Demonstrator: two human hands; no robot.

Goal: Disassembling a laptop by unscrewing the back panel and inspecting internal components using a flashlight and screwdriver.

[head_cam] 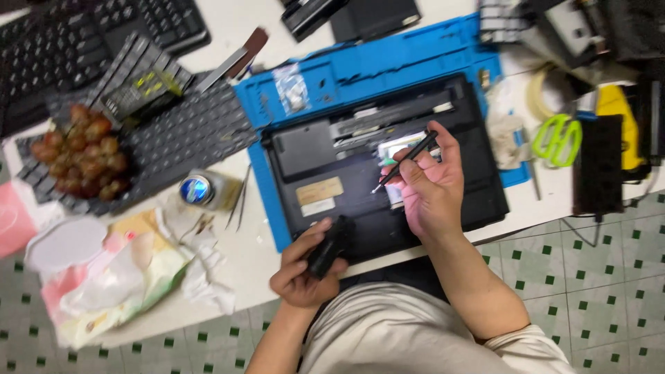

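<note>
The right hand (431, 187) holds a thin black screwdriver (405, 161), its fingers pinched around the upper half of the shaft. The tool's long axis runs diagonally, its pale tip pointing down and to the left over the laptop (325, 149), its other end up and to the right. The laptop lies bottom up on a blue mat (360, 69) on the desk (228, 31); its shell is matte black plastic with a tan label, and the hand hides part of its right half.

The left hand (305, 273) is at the laptop's near edge, its fingers curled around a small black part (329, 246). What the part is cannot be made out, since it is dark and half covered by the fingers.

To the left lie a flat loose keyboard (187, 128), a bunch of reddish grapes (86, 149) and crumpled white tissue (201, 260). Green-handled scissors (557, 138) lie to the right. The objects along the top edge are cut off.
</note>
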